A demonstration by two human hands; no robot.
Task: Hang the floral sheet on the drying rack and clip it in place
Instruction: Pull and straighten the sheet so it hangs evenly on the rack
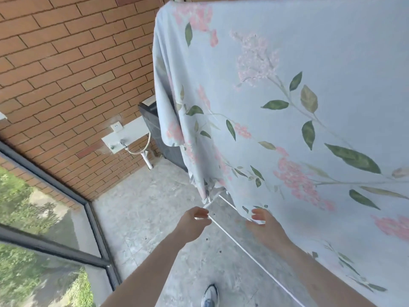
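The floral sheet (287,96), pale blue with pink blossoms and green leaves, hangs draped over the drying rack and fills the right of the view. A thin white rack bar (243,247) runs diagonally from under the sheet's lower left corner down to the bottom edge. My left hand (195,220) grips the upper end of this bar, fingers curled round it. My right hand (264,224) is at the sheet's lower hem, thumb above and fingers below a white strip of the edge, blurred. No clip shows.
A red brick wall (66,74) stands at the left with a white socket and tap panel (124,138) and hose. A dark appliance (159,134) sits behind the sheet. A glass railing with a dark frame (55,247) borders the concrete floor. My shoe (210,295) is below.
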